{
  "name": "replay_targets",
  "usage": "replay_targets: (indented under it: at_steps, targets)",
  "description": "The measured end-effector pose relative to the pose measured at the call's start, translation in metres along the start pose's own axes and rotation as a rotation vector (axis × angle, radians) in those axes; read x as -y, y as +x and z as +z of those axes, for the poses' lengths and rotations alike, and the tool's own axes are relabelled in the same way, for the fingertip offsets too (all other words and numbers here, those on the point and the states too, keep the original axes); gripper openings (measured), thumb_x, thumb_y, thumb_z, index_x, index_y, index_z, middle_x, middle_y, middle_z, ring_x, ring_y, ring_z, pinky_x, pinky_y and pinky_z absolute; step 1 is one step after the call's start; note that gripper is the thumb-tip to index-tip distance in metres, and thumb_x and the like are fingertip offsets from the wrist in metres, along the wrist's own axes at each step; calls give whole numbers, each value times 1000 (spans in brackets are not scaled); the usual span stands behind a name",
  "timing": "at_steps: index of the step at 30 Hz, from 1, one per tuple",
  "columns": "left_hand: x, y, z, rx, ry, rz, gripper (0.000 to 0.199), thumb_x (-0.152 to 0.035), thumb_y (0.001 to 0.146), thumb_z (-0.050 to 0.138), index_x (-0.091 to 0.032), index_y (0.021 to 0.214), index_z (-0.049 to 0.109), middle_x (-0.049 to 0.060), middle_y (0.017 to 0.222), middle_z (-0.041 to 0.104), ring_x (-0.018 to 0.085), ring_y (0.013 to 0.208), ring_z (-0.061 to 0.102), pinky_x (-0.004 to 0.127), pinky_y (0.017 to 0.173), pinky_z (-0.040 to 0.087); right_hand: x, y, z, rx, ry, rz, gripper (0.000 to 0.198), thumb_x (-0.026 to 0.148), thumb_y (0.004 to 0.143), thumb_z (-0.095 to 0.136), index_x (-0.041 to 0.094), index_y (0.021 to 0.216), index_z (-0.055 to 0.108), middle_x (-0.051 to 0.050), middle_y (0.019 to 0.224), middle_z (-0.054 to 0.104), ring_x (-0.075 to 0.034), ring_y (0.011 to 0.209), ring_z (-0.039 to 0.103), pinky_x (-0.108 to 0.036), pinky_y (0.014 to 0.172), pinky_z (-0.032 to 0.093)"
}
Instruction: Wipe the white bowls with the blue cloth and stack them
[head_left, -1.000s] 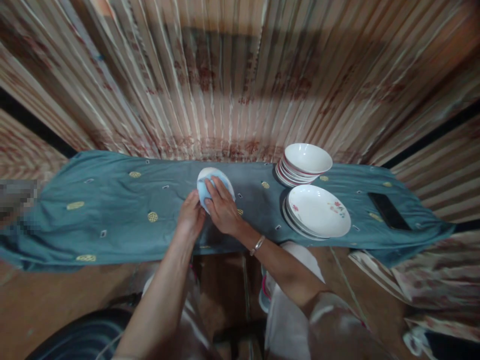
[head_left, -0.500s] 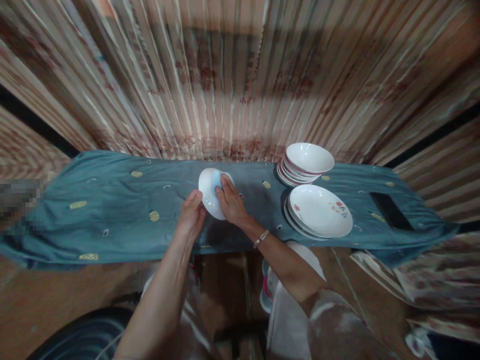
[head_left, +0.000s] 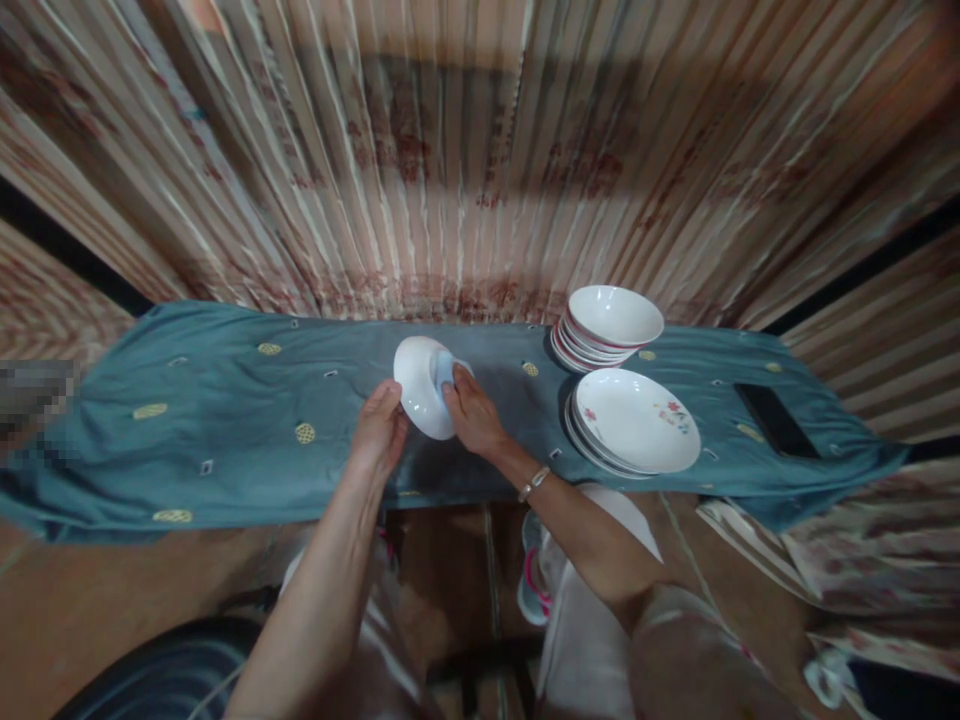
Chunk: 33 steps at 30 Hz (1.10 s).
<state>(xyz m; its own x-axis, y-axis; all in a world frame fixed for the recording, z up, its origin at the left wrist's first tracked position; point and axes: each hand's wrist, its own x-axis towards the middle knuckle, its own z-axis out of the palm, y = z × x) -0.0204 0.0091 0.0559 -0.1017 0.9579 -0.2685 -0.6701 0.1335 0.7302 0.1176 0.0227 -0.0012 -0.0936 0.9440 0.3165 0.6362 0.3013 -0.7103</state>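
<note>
A white bowl (head_left: 418, 385) is held up above the cloth-covered table, tilted with a rounded face toward me. My left hand (head_left: 380, 425) is closed on its left edge, the thumb on the near side and the other fingers partly hidden. My right hand (head_left: 474, 408) is closed on a light blue cloth (head_left: 445, 372), which lies against the right side of the bowl. Part of the bowl's right rim is hidden behind this hand and the cloth.
To the right stand a stack of white bowls with red rims (head_left: 615, 318) and a stack of floral white plates (head_left: 637, 425). A black phone (head_left: 776, 420) lies farther right on the teal tablecloth (head_left: 240, 400). A pleated curtain (head_left: 450, 180) hangs behind the table.
My right hand and the blue cloth have slid rightward and slightly down across the bowl, toward its right edge. My left hand keeps its hold and the bowl stays nearly in place.
</note>
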Motion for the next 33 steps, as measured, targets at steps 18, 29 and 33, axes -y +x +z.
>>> replay_targets:
  at_steps: [18,29,33]
  targets:
    - [5,9,-6,24,11,69,28,-25,58,88,-14,66,63,-2,61,65,7,54,57,16,54,49,6,-37,-6,79,-83,-27,59,38,101,31,1,146,38,-23,152,39,-27,145,34,-49,119,31]
    - [7,13,-9,-2,18,75,29,-25,58,88,-13,68,63,-2,62,65,6,55,58,15,55,49,14,-53,-8,96,-57,-149,53,26,100,32,9,149,35,-17,154,38,-21,146,32,-43,120,32]
    - [7,14,-10,-9,10,79,31,-26,56,88,-13,67,63,-2,60,64,6,52,56,15,52,47,16,-53,-7,62,-41,-226,53,25,100,31,14,152,30,-14,155,38,-20,147,30,-42,120,32]
